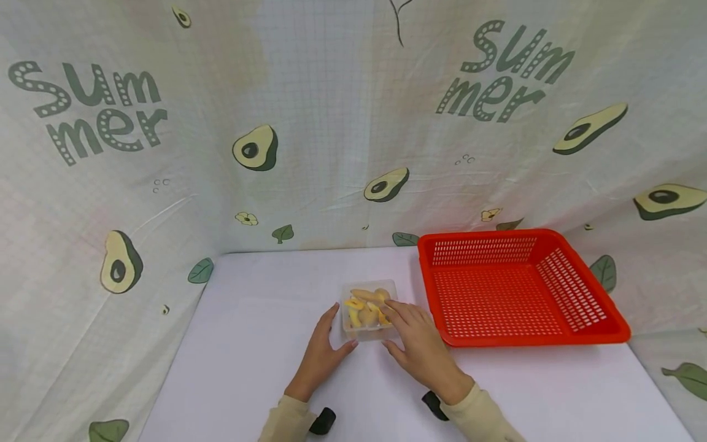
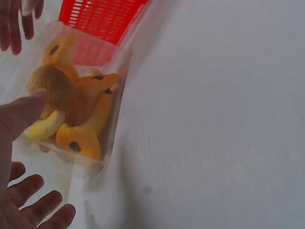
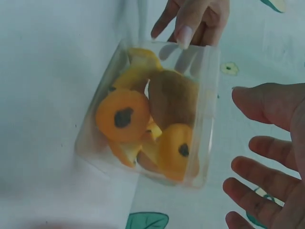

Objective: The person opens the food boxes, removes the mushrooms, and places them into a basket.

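A small clear plastic box (image 1: 369,335) stands on the white table between my two hands. In it are yellow-orange pieces (image 3: 123,116) with dark spots, a pale yellow curved piece (image 2: 45,126) and a brown rounded piece (image 3: 172,99); their exact kind is unclear. My left hand (image 1: 320,356) is at the box's left side, thumb and fingers spread. On the other side, my right hand (image 1: 422,344) has its fingers extended by the box's right edge. The right wrist view shows a gap between the right hand and the box. Whether the left fingertips touch it, I cannot tell.
A red plastic basket (image 1: 552,337) with perforated walls stands on the right of the table, close to my right hand. Behind the table (image 1: 265,294) hangs a pale curtain (image 1: 326,123) printed with avocados, leaves and lettering. Black bands (image 1: 323,422) are at both wrists.
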A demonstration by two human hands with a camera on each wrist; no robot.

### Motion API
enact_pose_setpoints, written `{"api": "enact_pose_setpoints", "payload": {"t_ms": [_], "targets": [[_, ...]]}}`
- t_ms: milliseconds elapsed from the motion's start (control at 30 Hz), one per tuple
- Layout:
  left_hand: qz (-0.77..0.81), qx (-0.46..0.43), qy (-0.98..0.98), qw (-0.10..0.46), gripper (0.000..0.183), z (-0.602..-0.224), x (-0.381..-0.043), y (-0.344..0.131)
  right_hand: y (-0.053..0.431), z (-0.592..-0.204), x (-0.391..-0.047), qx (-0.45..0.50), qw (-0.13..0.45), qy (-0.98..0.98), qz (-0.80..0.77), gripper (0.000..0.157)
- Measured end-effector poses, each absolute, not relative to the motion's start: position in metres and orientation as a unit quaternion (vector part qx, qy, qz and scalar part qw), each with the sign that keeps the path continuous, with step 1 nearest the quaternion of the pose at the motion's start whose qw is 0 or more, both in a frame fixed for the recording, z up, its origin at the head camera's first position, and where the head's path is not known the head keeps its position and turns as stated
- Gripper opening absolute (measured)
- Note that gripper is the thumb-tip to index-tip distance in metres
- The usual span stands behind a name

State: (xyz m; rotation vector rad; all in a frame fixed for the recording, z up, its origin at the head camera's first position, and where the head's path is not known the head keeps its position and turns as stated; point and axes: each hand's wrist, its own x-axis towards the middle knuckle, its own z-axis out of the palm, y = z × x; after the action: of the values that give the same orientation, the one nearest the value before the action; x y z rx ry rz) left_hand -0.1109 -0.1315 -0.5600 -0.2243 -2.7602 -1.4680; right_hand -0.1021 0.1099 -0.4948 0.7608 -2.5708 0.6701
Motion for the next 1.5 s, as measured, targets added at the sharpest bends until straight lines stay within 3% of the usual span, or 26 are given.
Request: {"api": "enact_pose_setpoints", "payload": {"t_ms": [267, 1500], "targets": [[-0.537, -0.057, -0.841, 0.014, 0.082, -0.564, -0.113, -0.119, 0.095, -0.507, -0.109, 0.247, 0.207, -0.914, 0.248, 0.061], [-0.621, -0.009, -0.784, 0.02, 0.071, -0.571, -0.12, -0.115, 0.09, -0.523, -0.13, 0.27, 0.215, -0.9, 0.267, 0.053]]}}
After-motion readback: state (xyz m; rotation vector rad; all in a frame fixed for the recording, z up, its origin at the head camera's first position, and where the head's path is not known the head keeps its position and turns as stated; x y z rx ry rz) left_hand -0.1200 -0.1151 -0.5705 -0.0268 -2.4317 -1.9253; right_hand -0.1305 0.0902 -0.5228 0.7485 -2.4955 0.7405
